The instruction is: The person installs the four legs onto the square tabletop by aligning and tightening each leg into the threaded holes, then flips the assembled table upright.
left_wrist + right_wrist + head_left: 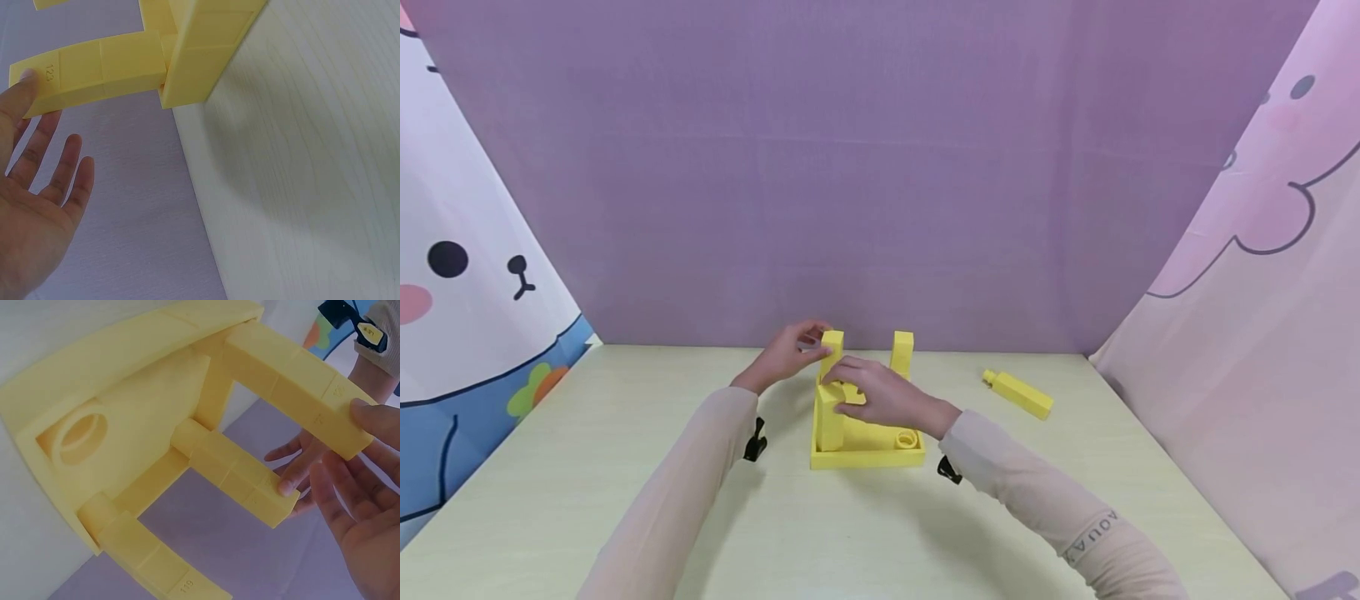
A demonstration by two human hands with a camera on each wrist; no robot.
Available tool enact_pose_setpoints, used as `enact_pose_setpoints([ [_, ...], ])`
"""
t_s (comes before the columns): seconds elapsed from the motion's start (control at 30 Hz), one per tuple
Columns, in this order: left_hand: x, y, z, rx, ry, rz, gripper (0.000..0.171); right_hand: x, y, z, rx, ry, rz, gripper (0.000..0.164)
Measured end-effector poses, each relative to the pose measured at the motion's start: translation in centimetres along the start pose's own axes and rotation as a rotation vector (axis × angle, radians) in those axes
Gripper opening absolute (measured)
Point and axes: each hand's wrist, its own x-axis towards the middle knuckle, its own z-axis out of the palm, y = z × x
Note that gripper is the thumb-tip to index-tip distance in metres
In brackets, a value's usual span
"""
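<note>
A yellow tray-like base [868, 459] with a raised rim lies on the table, and square yellow legs stand up from its corners. At the near-left leg [831, 421], my right hand [887, 393] pinches the top between thumb and fingers, as the right wrist view confirms. My left hand [784, 354] holds the far-left leg [832, 342] by its top end, thumb on one face [37, 212]. The far-right leg [902, 354] stands untouched. In the near-right corner a round threaded-looking socket [906, 439] shows. My right hand partly covers the base's middle.
A loose yellow leg [1021, 395] with a narrow round end lies on the table [700, 500], right of the base. A purple cloth wall [865, 208] rises behind the table, and printed cloth sides [1262, 333] flank it.
</note>
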Motion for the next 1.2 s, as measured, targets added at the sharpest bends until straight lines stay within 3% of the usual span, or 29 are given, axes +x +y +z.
enact_pose_setpoints([
  [0.3,0.01,-0.06,-0.04,-0.006,0.005,0.016,0.036,0.26,0.18,-0.48,0.042,-0.047,-0.020,0.032],
  [0.77,-0.13,0.28,-0.10,0.014,0.001,-0.009,0.037,-0.01,-0.29,0.12,0.015,0.007,0.059,0.032],
  [1.2,-0.27,0.49,-0.24,0.011,-0.010,-0.029,0.038,0.48,0.47,-0.63,0.075,-0.109,-0.013,0.040],
])
